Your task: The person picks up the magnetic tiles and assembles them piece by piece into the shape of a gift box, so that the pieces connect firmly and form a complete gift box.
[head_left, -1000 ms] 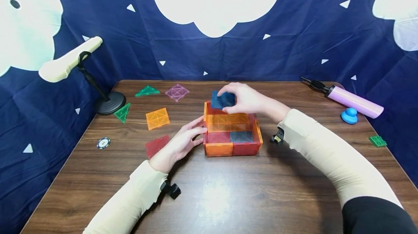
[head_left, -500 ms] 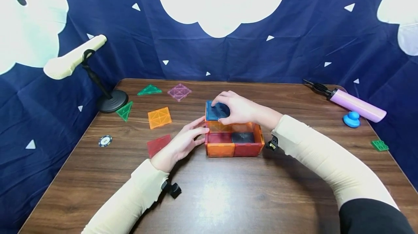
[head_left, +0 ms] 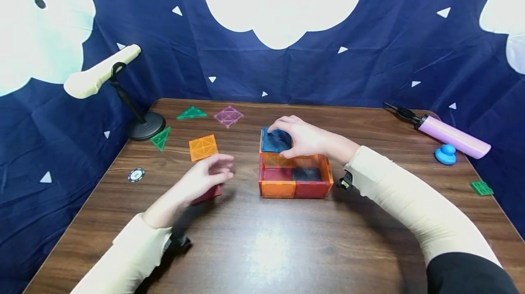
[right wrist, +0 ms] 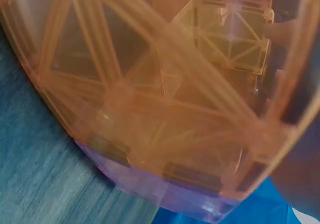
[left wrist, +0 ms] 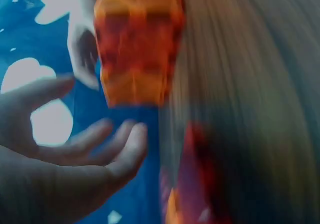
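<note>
Blue tile [head_left: 275, 140] is sitting on the far-left top of the tile box [head_left: 293, 174]; right hand [head_left: 301, 137] is pinching it by its edges. Left hand [head_left: 203, 176] is hovering left of the box, fingers loosely spread, empty. Judging it light, stiff, slick plastic; edge grip is looking best. No readable writing.

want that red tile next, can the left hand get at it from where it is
Probably yes: the left hand hangs open right above the red tile, which lies flat on the table with nothing between them.
</note>
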`<state>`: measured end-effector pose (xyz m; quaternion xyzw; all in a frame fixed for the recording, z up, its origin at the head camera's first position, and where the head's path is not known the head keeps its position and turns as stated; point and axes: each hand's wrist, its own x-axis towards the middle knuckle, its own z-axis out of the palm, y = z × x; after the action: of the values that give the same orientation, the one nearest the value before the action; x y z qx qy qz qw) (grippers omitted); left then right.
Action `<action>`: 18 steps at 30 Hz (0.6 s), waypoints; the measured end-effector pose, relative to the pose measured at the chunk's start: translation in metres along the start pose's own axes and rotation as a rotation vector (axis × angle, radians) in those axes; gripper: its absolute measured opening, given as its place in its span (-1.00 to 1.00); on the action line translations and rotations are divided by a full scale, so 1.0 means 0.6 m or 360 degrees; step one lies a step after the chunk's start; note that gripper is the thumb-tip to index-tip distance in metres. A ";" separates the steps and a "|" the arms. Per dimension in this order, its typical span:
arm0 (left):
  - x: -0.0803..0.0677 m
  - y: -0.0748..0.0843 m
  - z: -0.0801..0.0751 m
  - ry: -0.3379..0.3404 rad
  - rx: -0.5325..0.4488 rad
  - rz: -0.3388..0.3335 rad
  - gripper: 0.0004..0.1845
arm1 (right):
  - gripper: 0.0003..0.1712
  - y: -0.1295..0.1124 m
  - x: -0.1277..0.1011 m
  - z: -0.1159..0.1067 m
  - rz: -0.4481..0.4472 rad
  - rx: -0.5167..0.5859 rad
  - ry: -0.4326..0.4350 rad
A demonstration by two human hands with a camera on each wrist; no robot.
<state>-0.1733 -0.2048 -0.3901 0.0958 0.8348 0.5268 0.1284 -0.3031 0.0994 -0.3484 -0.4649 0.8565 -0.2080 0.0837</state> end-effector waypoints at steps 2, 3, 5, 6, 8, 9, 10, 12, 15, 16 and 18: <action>-0.014 -0.006 -0.017 0.0033 0.0435 0.0092 -0.49 | -0.22 0.003 -0.005 -0.006 -0.0009 0.0034 0.0004; -0.021 -0.008 -0.023 0.0040 0.0612 0.0131 -0.51 | -0.21 0.005 -0.009 -0.010 -0.0006 0.0049 0.0009; -0.028 -0.013 -0.031 0.0047 0.0891 0.0185 -0.50 | -0.21 0.009 -0.016 -0.018 0.0024 0.0075 0.0019; -0.031 -0.015 -0.033 0.0049 0.1000 0.0201 -0.49 | -0.21 0.011 -0.020 -0.021 0.0042 0.0085 0.0026; -0.035 -0.019 -0.036 0.0038 0.1131 0.0217 -0.44 | -0.20 0.015 -0.027 -0.027 0.0064 0.0086 0.0028; -0.036 -0.021 -0.036 0.0033 0.1176 0.0221 -0.42 | -0.20 0.017 -0.032 -0.029 0.0078 0.0085 0.0028; -0.038 -0.022 -0.037 0.0025 0.1212 0.0226 -0.39 | -0.21 0.020 -0.036 -0.031 0.0096 0.0090 0.0029; -0.039 -0.027 -0.036 0.0006 0.1264 0.0244 -0.35 | -0.24 0.028 -0.047 -0.034 0.0129 0.0114 0.0052; -0.039 -0.031 -0.036 -0.0009 0.1320 0.0271 -0.34 | -0.31 0.045 -0.071 -0.035 0.0233 0.0219 0.0141; -0.038 -0.032 -0.035 -0.0011 0.1334 0.0275 -0.35 | -0.34 0.052 -0.080 -0.034 0.0285 0.0286 0.0178; -0.037 -0.033 -0.036 -0.0011 0.1348 0.0278 -0.37 | -0.36 0.064 -0.102 -0.031 0.0385 0.0430 0.0253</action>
<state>-0.1597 -0.2382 -0.3966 0.2122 0.9656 0.1464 0.0354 -0.3050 0.1738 -0.3517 -0.3252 0.8744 -0.3454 0.1019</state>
